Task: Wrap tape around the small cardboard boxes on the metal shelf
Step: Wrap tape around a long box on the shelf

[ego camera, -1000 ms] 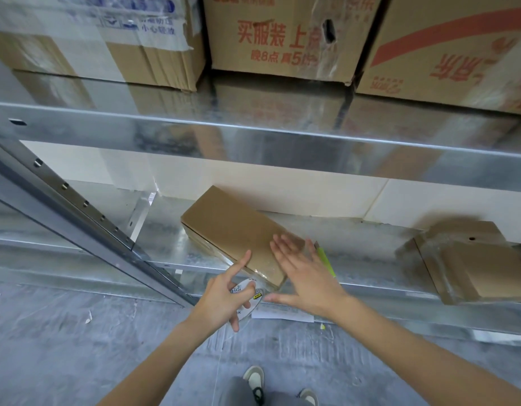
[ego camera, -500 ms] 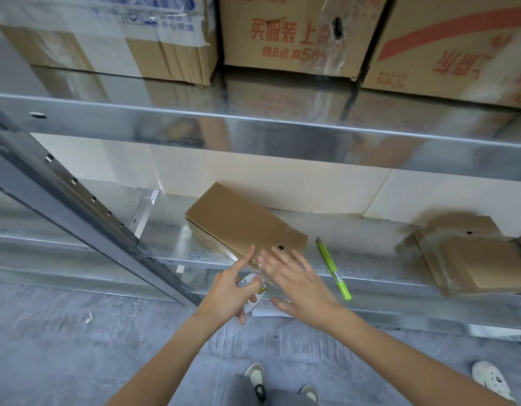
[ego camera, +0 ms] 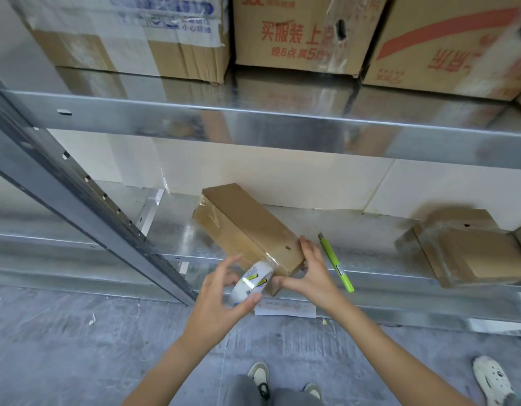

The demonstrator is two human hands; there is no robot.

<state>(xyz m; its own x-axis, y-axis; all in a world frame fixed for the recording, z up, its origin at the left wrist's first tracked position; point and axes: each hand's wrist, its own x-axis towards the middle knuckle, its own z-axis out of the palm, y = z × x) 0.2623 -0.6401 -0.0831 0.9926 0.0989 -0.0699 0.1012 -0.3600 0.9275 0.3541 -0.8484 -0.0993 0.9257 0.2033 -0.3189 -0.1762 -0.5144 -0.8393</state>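
Lying diagonally at the metal shelf [ego camera: 370, 230] front edge, small cardboard box [ego camera: 247, 230], left hand [ego camera: 221, 297] fingers curled round tape roll [ego camera: 252, 284] against its near end, right hand [ego camera: 315, 273] gripping that end's corner, green pen [ego camera: 336, 263] just beside.

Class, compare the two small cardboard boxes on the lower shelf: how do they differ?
The long box lies diagonally, gripped by the right hand; the right box lies untouched. The long box is narrow, the right box squarer. Both are brown, each with a small hole.
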